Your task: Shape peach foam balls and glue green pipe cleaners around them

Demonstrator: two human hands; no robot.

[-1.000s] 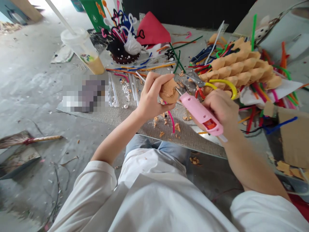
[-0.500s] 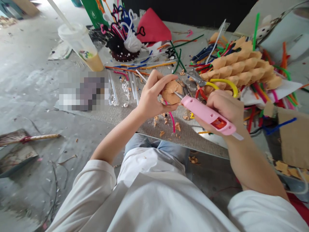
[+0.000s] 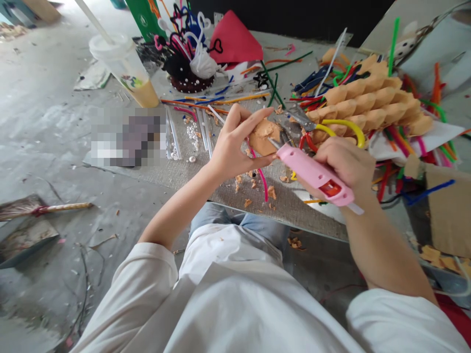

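Note:
My left hand (image 3: 230, 147) pinches a round tan piece of egg-carton pulp (image 3: 262, 131) between thumb and fingers, above the table. A pink hot glue gun (image 3: 311, 171) is gripped in my right hand (image 3: 351, 159), its metal nozzle pointing left at the piece's surface. Whether the tip touches the piece or sits just off it, I cannot tell. A clear glue stick (image 3: 356, 209) pokes from the gun's rear end. Just beyond my right hand lie yellow-handled scissors (image 3: 355, 131) and a red-handled tool (image 3: 308, 142), partly hidden.
A tan egg tray (image 3: 368, 100) rests on scattered pipe cleaners at right. White beads (image 3: 192, 135) and clear glue sticks (image 3: 172, 132) lie left of my hands. Behind them stand a drink cup (image 3: 128, 73) and a decorated dark base (image 3: 191, 82). Cardboard scraps (image 3: 271, 191) litter the table.
The tan piece has turned slightly in my left hand. The glue gun's rear has swung a little to the left, and its nozzle sits nearer the piece's right edge.

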